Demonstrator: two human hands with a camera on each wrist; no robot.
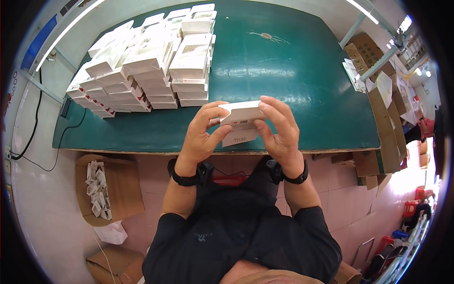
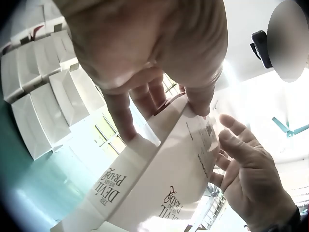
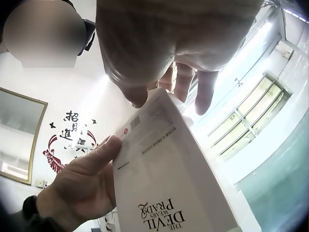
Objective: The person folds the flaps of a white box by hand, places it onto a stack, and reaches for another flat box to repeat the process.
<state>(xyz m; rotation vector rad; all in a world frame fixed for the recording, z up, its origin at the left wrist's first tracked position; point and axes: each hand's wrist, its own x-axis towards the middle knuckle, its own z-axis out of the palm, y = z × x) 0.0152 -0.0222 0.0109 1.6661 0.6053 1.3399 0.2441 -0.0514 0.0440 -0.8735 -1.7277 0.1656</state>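
Between my two hands is a white cardboard box point(image 1: 240, 124), held over the table's front edge. Black lettering reading "The Devil Wears Prada" runs across its panels point(image 3: 161, 212), and small print and a barcode sit near one end. My left hand point(image 1: 201, 135) grips the box's left side, thumb on the near face and fingers over the upper edge. My right hand point(image 1: 282, 132) pinches the right end between thumb and fingers. Seen from the left wrist, the box point(image 2: 164, 169) slants down below the left hand, with the right hand point(image 2: 256, 179) at its far side.
Stacks of white windowed boxes point(image 1: 191, 54) cover the left of the green table point(image 1: 293, 94). A tangle of thin strands point(image 1: 267, 36) lies toward the back. Below left, a carton point(image 1: 125, 184) holds small white pieces. Cardboard cartons point(image 1: 385, 128) stand along the right edge.
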